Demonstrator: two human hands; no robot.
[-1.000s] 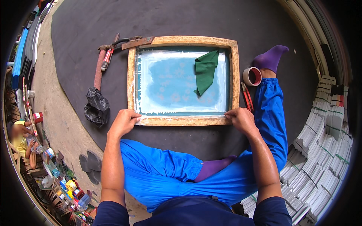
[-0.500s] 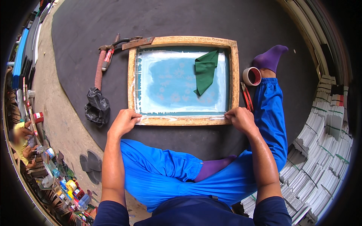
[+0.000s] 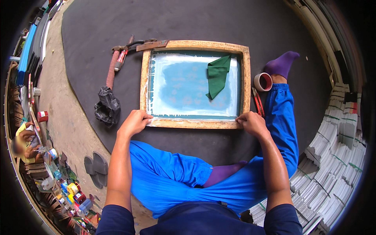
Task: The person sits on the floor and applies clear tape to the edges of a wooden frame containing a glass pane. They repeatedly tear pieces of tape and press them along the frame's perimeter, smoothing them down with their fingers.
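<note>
A wooden screen-printing frame [image 3: 196, 123] lies flat in front of me, with blue-and-white mesh [image 3: 184, 86] stretched inside and faint flower shapes showing in it. My left hand [image 3: 135, 122] grips its near left corner, fingers bent and pressed to the inner edge. At the near right corner my right hand [image 3: 252, 122] holds on in the same way, fingers closed together. A folded dark green cloth [image 3: 219, 76] rests on the right part of the mesh. What lies beneath the frame is hidden.
Left of the frame lie a red-wrapped hammer [image 3: 111, 70], a screwdriver [image 3: 121, 59] and a crumpled black plastic bag [image 3: 107, 107]. A tape roll [image 3: 263, 82] and a red-handled tool [image 3: 258, 102] lie by my right leg. Stacked white bundles [image 3: 333, 156] stand right; a person [image 3: 27, 143] sits far left.
The whole view has shifted slightly, so frame, hammer and bag appear a little farther right. Both hands keep their hold on the near corners, and the cloth stays in place on the mesh.
</note>
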